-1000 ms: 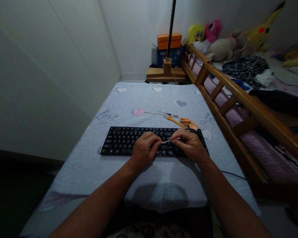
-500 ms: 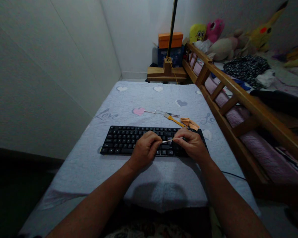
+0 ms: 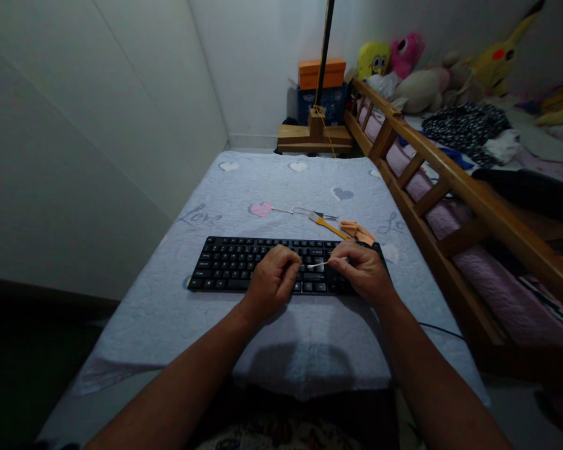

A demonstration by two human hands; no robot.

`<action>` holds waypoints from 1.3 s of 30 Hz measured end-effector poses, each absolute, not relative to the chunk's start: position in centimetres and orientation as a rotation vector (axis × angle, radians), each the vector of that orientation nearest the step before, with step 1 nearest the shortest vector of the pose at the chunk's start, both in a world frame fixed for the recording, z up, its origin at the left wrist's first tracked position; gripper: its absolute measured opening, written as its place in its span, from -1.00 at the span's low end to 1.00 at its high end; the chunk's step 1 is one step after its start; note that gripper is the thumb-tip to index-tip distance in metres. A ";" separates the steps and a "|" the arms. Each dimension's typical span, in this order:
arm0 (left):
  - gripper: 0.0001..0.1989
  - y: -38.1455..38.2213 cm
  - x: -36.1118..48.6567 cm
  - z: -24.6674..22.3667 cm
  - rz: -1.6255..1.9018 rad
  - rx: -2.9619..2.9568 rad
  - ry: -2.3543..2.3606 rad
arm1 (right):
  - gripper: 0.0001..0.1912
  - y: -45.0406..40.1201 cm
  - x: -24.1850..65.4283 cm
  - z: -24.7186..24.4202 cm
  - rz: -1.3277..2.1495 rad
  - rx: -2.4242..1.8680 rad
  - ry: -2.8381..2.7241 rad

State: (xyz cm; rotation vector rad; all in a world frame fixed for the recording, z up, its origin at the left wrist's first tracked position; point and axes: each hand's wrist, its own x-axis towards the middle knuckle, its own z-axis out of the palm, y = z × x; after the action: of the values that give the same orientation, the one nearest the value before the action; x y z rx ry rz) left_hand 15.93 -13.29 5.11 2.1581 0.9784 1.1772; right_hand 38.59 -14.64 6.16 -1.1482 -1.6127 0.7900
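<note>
A black keyboard (image 3: 229, 265) lies on the cloth-covered table, partly hidden under both my hands. My right hand (image 3: 363, 269) pinches a cotton swab (image 3: 319, 265) above the right part of the keys, its white tip pointing left. Just left of that tip, my left hand (image 3: 272, 278) is closed, thumb against the fingers, apart from the swab. Whatever its fingertips hold, if anything, is too small to make out. Behind the keyboard lie a flat brush with a yellow handle (image 3: 331, 226) and a folded orange cloth (image 3: 358, 232).
A thin metal tool (image 3: 304, 211) rests farther back on the pale blue tablecloth (image 3: 281, 184). The keyboard's cable (image 3: 441, 329) runs off to the right. A wooden bed rail (image 3: 450, 181) borders the table's right side; boxes (image 3: 321, 75) stand beyond the far edge.
My left fingers have come off the swab's tip and moved slightly left, so the white cotton end now shows. The right hand keeps its hold on the swab, nearly in place.
</note>
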 end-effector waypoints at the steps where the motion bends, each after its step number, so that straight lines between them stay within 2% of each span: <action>1: -0.83 -13.3 16.0 5.1 1.155 2.174 0.973 | -0.75 -14.6 38.6 6.2 0.795 -1.143 -1.620; 8: -0.83 -13.3 16.2 4.5 1.141 2.242 0.927 | -0.75 -14.7 38.5 6.1 0.792 -1.155 -1.636; 13: -0.94 -13.2 16.2 4.1 1.177 2.264 0.904 | -0.77 -14.7 38.5 6.1 0.787 -1.149 -1.640; 18: -0.87 -13.2 16.1 4.3 1.212 2.309 0.881 | -0.73 -14.6 38.5 6.2 0.796 -1.157 -1.641; 27: -0.83 -13.5 15.4 5.1 1.191 2.162 1.009 | -0.79 -14.7 38.7 5.9 0.794 -1.132 -1.596; 34: -0.72 -13.3 14.9 5.3 1.279 1.988 1.154 | -0.87 -14.6 40.1 5.7 0.765 -1.234 -1.505; 39: -0.68 -13.3 15.1 5.1 1.302 1.962 1.215 | -0.82 -14.4 41.2 6.1 0.709 -1.225 -1.335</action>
State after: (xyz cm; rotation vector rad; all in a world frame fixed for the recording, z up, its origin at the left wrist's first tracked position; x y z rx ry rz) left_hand 15.06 -13.26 5.14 1.9622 1.2153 1.3017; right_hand 41.16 -14.38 6.09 -1.2247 -1.3351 0.7095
